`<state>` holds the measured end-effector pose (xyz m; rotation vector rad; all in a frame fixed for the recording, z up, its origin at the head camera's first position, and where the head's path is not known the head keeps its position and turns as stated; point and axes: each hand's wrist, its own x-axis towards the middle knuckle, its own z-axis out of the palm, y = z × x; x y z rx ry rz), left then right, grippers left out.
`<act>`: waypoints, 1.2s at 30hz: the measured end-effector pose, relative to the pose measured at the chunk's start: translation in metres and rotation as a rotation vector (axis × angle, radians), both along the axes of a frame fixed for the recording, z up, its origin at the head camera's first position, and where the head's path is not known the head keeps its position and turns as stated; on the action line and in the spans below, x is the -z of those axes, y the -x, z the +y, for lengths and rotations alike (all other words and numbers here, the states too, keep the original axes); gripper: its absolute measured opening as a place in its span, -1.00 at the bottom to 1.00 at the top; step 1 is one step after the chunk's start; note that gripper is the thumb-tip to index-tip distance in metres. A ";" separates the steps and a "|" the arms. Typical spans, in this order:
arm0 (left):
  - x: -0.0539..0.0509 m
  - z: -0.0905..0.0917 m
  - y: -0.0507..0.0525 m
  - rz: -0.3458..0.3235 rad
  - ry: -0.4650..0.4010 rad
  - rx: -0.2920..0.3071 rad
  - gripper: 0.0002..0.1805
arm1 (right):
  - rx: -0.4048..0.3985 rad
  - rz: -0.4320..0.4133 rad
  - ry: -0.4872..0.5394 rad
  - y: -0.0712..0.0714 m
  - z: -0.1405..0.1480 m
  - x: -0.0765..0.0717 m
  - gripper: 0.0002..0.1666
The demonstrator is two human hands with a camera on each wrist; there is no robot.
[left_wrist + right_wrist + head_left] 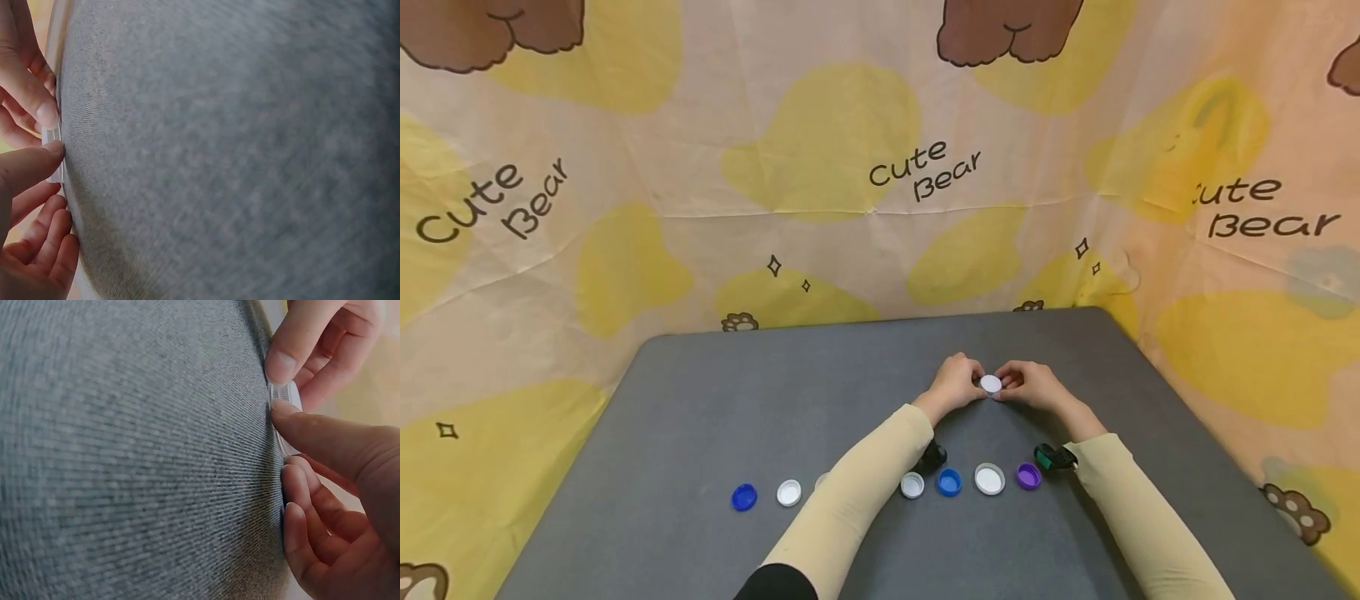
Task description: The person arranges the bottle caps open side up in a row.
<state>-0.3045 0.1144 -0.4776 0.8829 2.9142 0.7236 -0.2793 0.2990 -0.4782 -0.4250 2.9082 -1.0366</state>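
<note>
Both hands meet over the far part of the grey table, around a white bottle cap (991,384). My left hand (955,383) pinches the cap's left side between thumb and fingers. From the right, my right hand (1036,388) pinches the same cap. In the left wrist view the cap (54,174) shows edge-on, low against the table, partly covered by thumbs and fingers. Fine ridges on the side of the cap (286,394) are visible in the right wrist view.
Nearer on the table (700,417) lies a row of caps: dark blue (743,497), white (789,492), another white (912,485), blue (949,482), a larger white (989,479) and purple (1028,476). The left sleeve (857,483) hides part of the row. A printed curtain (820,150) hangs behind.
</note>
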 end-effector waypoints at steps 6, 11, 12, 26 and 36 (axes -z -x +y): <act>0.002 0.001 -0.001 0.020 0.021 -0.022 -0.71 | -0.022 0.031 0.011 -0.001 0.000 0.003 -0.63; 0.002 0.002 -0.003 0.028 0.036 -0.034 -0.71 | -0.029 0.062 0.011 -0.004 0.000 0.004 -0.63; 0.002 0.002 -0.003 0.026 0.035 -0.036 -0.71 | -0.027 0.064 0.013 -0.004 0.000 0.004 -0.63; -0.011 0.006 -0.010 -0.030 -0.063 -0.019 -0.71 | 0.020 0.072 0.051 -0.019 -0.002 -0.013 -0.63; -0.021 0.007 -0.025 -0.035 -0.134 0.003 -0.71 | 0.016 0.125 0.039 -0.038 0.002 -0.024 -0.63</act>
